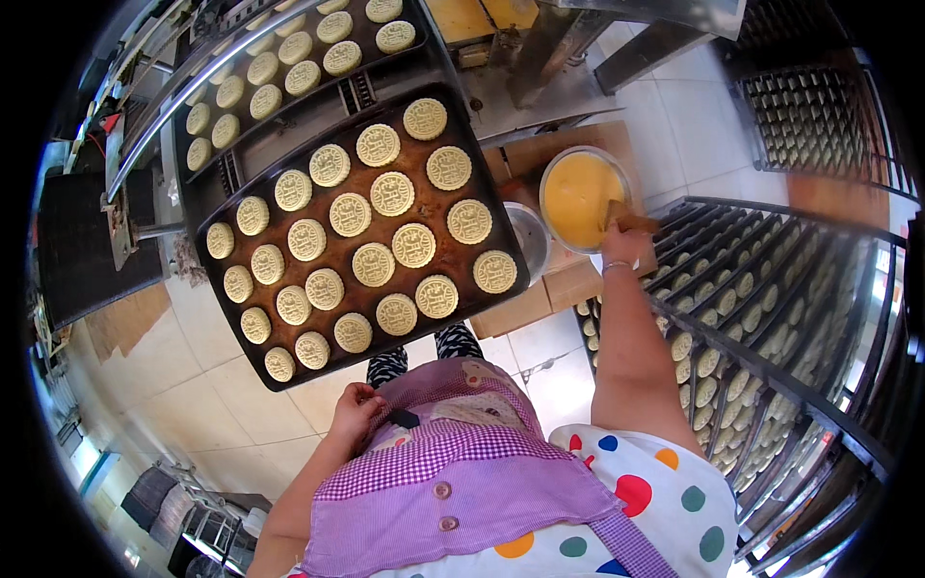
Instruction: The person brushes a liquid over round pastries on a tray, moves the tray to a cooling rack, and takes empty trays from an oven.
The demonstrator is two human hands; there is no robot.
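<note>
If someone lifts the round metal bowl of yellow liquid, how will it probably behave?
The round metal bowl of yellow liquid looks filled close to its rim, so it probably feels heavy and may slosh or spill if tilted. The right hand holds a brush handle in it, which could shift. Its smooth rim may be slippery.

no packages, labels, signs or screens in view

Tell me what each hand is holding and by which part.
The right hand grips a wooden-handled brush by its handle, at the bowl of yellow egg wash. The left hand holds nothing; it rests against the purple apron.
</note>
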